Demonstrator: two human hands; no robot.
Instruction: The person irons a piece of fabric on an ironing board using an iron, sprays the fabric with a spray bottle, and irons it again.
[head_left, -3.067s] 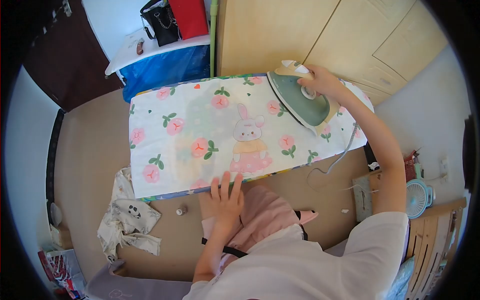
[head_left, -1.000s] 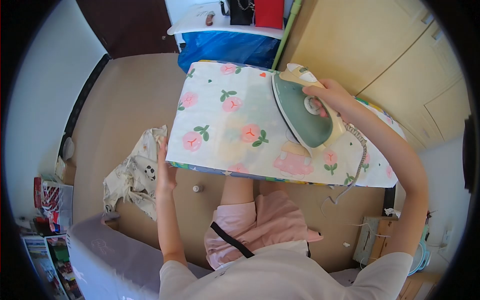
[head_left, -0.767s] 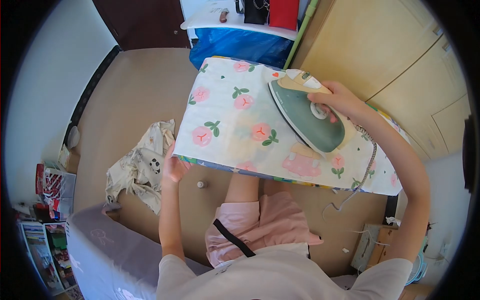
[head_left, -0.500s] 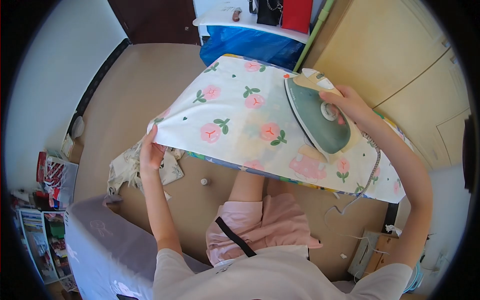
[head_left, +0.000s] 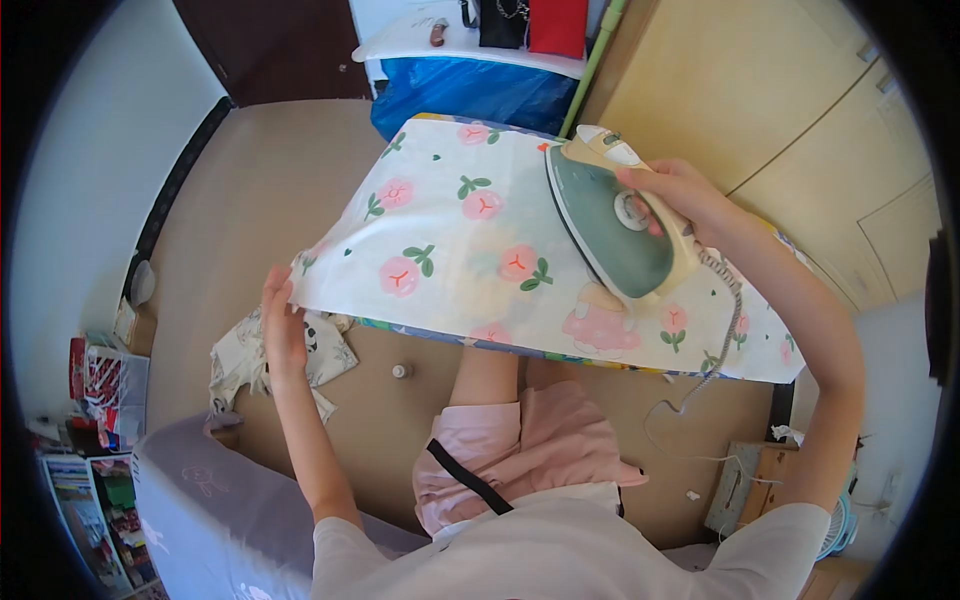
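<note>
A white cloth with pink flowers and green leaves [head_left: 440, 230] lies over an ironing board [head_left: 545, 352], whose patterned cover shows along the near edge. My right hand [head_left: 680, 195] is wrapped round the handle of a green and cream clothes iron [head_left: 612, 215]. The iron is tilted on the right part of the cloth; whether its whole soleplate touches is hidden. At the cloth's left corner, my left hand [head_left: 284, 305] pinches the fabric and holds it out taut past the board. The iron's cord [head_left: 725, 340] loops down on the right.
Crumpled pale clothing [head_left: 235, 360] and a small white bottle [head_left: 402, 371] are on the floor. A purple-covered bed [head_left: 230, 500] is at lower left. Cream cabinets [head_left: 790, 110] stand close on the right, and a blue plastic sheet [head_left: 470, 95] hangs behind the board.
The view has shifted, so the board and iron appear a little further left. My left hand still holds the cloth corner, with its fingers turned more upward. The right hand keeps its grip.
</note>
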